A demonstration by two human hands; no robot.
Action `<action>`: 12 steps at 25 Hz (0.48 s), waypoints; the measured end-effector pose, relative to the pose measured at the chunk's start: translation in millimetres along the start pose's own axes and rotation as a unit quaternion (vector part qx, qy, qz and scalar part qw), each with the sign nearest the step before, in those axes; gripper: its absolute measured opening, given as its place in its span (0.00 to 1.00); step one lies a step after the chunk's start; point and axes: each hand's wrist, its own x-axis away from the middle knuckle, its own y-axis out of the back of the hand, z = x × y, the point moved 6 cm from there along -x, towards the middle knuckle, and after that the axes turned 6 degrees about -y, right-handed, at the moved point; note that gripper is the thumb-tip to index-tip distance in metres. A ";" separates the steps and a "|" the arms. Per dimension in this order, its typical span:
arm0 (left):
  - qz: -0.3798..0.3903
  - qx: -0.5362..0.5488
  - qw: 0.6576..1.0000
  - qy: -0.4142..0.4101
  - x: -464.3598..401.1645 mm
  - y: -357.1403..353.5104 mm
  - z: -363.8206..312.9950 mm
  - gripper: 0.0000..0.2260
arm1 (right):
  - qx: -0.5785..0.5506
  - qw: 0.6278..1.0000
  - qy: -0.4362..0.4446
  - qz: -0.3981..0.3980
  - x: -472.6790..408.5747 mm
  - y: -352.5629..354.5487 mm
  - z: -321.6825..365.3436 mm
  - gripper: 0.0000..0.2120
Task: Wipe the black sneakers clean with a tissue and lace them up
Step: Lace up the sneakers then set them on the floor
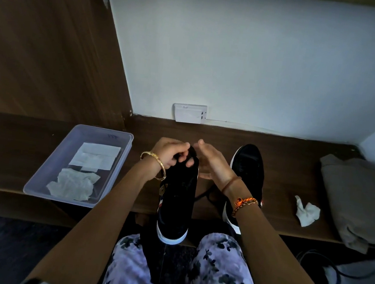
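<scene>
Left hand (170, 154) grips black sneaker (176, 201) toe | right hand (212, 162) open, fingers relaxed, beside it

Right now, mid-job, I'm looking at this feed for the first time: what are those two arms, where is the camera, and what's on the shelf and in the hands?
There is no machine here: these are a person's bare arms, filmed by one wide-angle camera worn on the head, looking forward and down. The left hand grips the far end of a black sneaker that stands tilted at the shelf edge above the lap. The right hand is open beside it and holds nothing I can see. The second sneaker lies on the shelf to the right. A crumpled tissue lies further right, beside folded grey cloth. On the left, a plastic tray holds more tissues.
</scene>
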 end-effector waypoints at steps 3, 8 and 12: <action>-0.028 0.115 0.988 0.100 -5.3 0.3 4.9 0.17 | 0.038 0.984 0.163 -0.067 7.3 2.2 9.3 0.10; -0.067 0.102 0.981 0.154 -2.3 -0.4 7.4 0.19 | 0.134 0.926 0.274 -0.223 16.2 -1.8 16.6 0.06; -0.124 0.074 0.977 0.154 2.4 6.4 9.1 0.18 | 0.205 0.894 0.264 -0.298 32.7 -6.8 26.5 0.04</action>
